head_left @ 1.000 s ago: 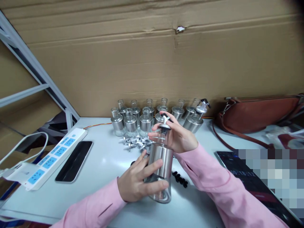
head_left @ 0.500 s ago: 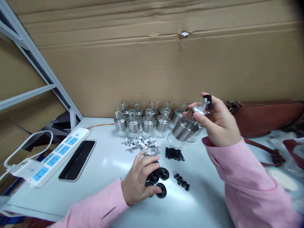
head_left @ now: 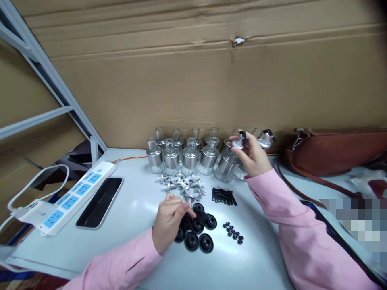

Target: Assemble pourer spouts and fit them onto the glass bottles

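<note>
Beside the front bottles, the held bottle stands nearly upright, less tilted than before, so placing seems nearly done. The right hand grips its spout; the left hand curls by black stoppers, grip unclear

On my remote feed I have the right hand gripping a silver, black-levered spout atop a steel-banded clear glass bottle, behind the round black discs; the left hand curls at their left edge, small black rings to their right.
</note>
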`<action>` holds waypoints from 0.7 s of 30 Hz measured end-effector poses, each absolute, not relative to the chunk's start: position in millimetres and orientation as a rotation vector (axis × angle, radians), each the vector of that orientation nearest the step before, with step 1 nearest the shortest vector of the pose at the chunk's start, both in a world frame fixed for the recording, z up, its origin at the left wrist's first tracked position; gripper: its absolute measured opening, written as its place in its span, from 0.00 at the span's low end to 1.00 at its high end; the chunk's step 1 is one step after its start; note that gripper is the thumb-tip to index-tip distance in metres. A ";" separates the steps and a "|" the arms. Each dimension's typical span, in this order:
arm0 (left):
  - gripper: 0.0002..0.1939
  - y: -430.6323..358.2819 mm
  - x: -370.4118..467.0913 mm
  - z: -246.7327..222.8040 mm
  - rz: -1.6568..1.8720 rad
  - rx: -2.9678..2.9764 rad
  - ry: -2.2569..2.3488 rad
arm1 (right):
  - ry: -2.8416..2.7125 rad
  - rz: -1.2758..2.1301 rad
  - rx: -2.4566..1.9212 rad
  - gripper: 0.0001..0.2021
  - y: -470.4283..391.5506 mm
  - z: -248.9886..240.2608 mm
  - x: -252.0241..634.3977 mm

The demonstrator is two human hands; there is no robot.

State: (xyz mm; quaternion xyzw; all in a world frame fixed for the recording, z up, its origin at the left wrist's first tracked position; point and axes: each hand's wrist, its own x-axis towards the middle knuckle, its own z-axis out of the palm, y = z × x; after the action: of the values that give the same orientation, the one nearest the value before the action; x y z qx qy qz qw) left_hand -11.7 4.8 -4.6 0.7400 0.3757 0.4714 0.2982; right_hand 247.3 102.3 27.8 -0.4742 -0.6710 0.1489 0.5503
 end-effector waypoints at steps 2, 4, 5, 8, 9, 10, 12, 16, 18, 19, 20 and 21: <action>0.31 6.5 -11.1 -4.1 1.219 1.839 1.108 | -1.614 0.275 -1.163 0.27 102.9 28.0 247.9; 0.32 8.8 -10.6 -3.6 1.174 1.725 1.203 | -1.661 0.111 -1.226 0.32 100.8 31.0 246.3; 0.32 10.2 -10.6 -3.3 1.149 1.677 1.235 | -1.694 0.005 -1.253 0.35 98.4 33.5 244.4; 0.30 15.4 -12.6 -1.7 1.119 1.620 1.292 | -1.763 -0.355 -1.307 0.38 86.8 43.2 234.9; 0.29 17.7 -14.3 -0.8 1.125 1.628 1.302 | -1.759 -0.467 -1.334 0.37 82.5 46.1 231.2; 0.28 20.3 -16.5 0.2 1.137 1.639 1.313 | -1.755 -0.554 -1.373 0.35 78.8 48.4 227.8; 0.26 26.5 -22.0 1.9 1.164 1.653 1.333 | -1.735 -0.623 -1.461 0.27 74.7 50.0 223.1; 0.26 38.7 -31.2 1.9 1.202 1.632 1.373 | -1.741 -0.568 -1.495 0.20 80.9 41.3 225.7; 0.25 41.1 -32.2 1.1 1.204 1.645 1.356 | -1.740 -0.590 -1.455 0.21 85.4 36.8 229.3; 0.23 41.0 -31.8 0.8 1.200 1.661 1.337 | -1.736 -0.609 -1.437 0.21 86.3 35.9 230.3; 0.22 40.3 -31.1 0.7 1.194 1.683 1.316 | -1.728 -0.631 -1.422 0.22 85.9 36.1 230.1; 0.21 39.0 -30.3 0.7 1.189 1.707 1.295 | -1.719 -0.648 -1.411 0.22 84.0 37.2 228.8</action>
State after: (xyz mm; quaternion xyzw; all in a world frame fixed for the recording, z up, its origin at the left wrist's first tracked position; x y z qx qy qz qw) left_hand -30.3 39.0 0.7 0.6553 0.4972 0.4567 0.3388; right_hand 228.8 84.0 37.2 -0.5580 -0.6798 -0.2564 0.4009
